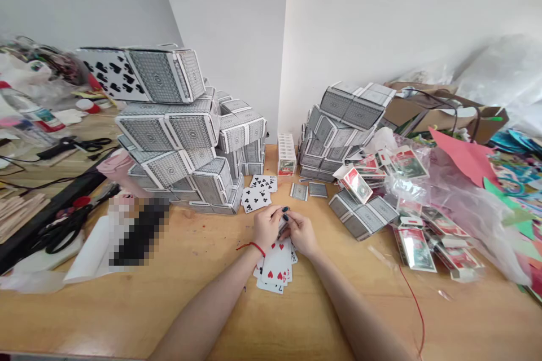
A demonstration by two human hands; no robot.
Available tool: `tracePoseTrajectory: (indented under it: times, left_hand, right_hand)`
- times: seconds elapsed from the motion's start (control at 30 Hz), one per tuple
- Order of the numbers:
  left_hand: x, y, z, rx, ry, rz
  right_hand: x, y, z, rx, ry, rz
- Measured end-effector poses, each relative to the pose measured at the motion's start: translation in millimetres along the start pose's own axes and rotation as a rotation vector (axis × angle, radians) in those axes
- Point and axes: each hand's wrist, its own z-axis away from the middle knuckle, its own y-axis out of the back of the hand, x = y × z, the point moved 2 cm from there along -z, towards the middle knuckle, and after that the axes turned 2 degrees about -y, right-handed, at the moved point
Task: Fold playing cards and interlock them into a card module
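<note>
My left hand (266, 229), with a red string at its wrist, and my right hand (301, 232) meet at the middle of the table. Their fingers are pinched on a playing card (282, 225), mostly hidden between them. Just below lies a loose pile of face-up cards (275, 266), a four of hearts on top. Beyond my hands are some club cards (256, 199) and two small grey-backed card pieces (299, 192). Stacked blocks made of grey-backed cards rise at the left (190, 130) and right (339, 130).
A column of card boxes (286, 155) stands between the stacks. At the right lie a separate card block (363, 215), opened card boxes (417, 248), plastic wrap (474, 237) and a red string (417, 304). Black scissors (68, 225) and white paper (91, 248) are at the left.
</note>
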Motion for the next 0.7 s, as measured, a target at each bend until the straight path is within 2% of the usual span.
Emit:
tracePoseTrajectory:
  times: [0.1,0.27,0.47,0.7]
  left_hand:
    - [-1,-1.2,0,-0.006,0.014,-0.007]
    - [-1,-1.3,-1,-0.057,0.029,0.014]
    - [2,0.0,1,-0.131,-0.058,-0.075]
    - [-3,-0.1,-1,-0.071,-0.018,-0.156]
  right_hand:
    - [1,2,0,0.032,-0.008,0.045]
    - [-7,3,0,-0.039,-0.008,0.031]
    - [-17,0,3,0.008,-0.007,0.007]
    - [-16,-1,3,-0.064,-0.07,-0.033]
